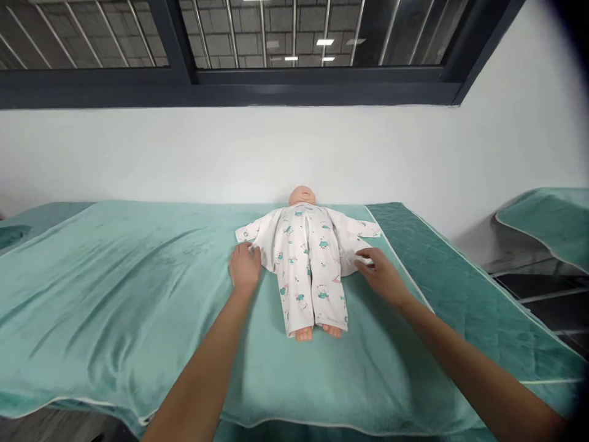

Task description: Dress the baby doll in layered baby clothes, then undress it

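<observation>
A baby doll (302, 196) lies on its back on a teal blanket (138, 282), head toward the wall, bare feet toward me. It wears a white printed sleepsuit (309, 264). My left hand (243, 265) rests knuckles up at the edge of the doll's left-side sleeve, fingers curled onto the fabric. My right hand (381, 271) reaches the other side, its fingertips pinching the white cloth beside the doll's hip.
The blanket covers a padded table (460, 288) that stands against a white wall under a dark-framed window. A second teal-covered surface (547, 221) sits at the right, with a gap and dark floor between.
</observation>
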Motion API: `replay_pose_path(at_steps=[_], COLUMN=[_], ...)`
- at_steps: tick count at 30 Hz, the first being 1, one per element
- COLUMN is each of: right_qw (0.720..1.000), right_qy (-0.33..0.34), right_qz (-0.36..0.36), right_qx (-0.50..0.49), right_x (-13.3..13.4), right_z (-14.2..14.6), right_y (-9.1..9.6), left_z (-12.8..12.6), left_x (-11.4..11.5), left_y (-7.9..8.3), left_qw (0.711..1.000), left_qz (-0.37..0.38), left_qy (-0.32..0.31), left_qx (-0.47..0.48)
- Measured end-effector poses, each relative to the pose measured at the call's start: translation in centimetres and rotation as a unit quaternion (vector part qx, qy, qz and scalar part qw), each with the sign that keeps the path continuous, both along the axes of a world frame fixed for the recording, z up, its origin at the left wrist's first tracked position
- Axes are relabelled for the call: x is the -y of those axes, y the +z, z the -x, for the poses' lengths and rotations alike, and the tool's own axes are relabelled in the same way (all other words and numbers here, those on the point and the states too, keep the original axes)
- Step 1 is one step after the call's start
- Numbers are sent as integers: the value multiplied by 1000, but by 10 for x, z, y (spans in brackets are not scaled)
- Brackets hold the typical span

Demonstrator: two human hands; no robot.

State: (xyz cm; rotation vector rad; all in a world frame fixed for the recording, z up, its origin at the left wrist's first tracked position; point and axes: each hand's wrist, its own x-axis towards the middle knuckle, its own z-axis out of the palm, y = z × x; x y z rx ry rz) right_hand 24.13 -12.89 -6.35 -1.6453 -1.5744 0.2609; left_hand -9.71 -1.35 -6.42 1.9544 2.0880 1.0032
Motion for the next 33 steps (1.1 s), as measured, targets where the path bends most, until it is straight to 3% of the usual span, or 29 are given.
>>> replay_pose_path(at_steps=[3,9,12,15,17,20,21,23,25,28,33], right_qw=[988,951,949,962,968,981,987,990,968,949,973], right_qy=[-132,-213,-241,-214,-198,-175,-148,-33,130,215,178], right_qz=[23,40,82,136,132,50,-7,-90,-101,-81,-118], right_qx=[79,222,188,105,81,64,56,101,187,217,92], right_x=[-28,-47,-50,-56,-60,-60,-58,-51,-43,-31,-20], right_z=[-27,-28,-31,-36,-30,-1,13,41,64,79,65], right_y=[-22,-28,-24,-17,-5,26,37,58,71,69,37], left_z=[-1,0,4,7,7,7,8,9,10,10,7], left_x=[-14,-22,-22,-20,-19,-16,-16,-15,-16,-17,-18], left_y=[1,0,0,1,2,4,4,4,4,4,5], left_qw=[998,996,998,999,1000,1000,1000,1000,1000,1000,999], left_qz=[17,32,33,26,19,14,12,7,7,19,23], left_qy=[39,49,33,23,22,11,6,-2,-1,17,39], left_qx=[-42,-67,-35,-2,0,-10,-12,-12,-13,-15,7])
